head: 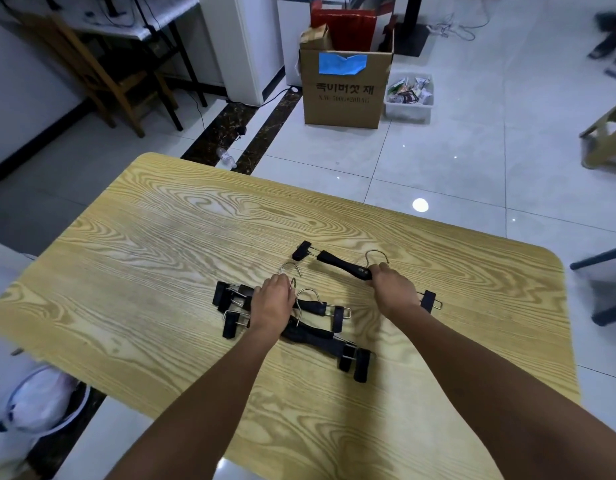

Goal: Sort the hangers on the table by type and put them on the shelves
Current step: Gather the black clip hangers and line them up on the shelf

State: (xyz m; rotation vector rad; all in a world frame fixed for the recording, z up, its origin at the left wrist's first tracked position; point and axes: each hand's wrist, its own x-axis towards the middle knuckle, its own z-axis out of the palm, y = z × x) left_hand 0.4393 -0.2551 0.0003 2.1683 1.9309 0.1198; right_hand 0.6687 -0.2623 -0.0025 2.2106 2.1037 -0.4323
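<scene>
Several black clip hangers with metal hooks lie on the wooden table [161, 258]. A pile of them [310, 332] sits in the middle, overlapping one another. My left hand [271, 301] rests on top of this pile, fingers curled over the hanger bars near the hooks. One separate black clip hanger [337, 263] lies further back and to the right. My right hand [393, 289] grips its bar just below the hook, covering part of it. No shelves are in view.
Beyond the table stands a cardboard box [344, 88] on the tiled floor, with a white bin [408, 110] beside it. A wooden chair [102, 74] is at back left, a plastic bottle [226, 157] lies on the floor, and a basket [43, 400] sits at lower left.
</scene>
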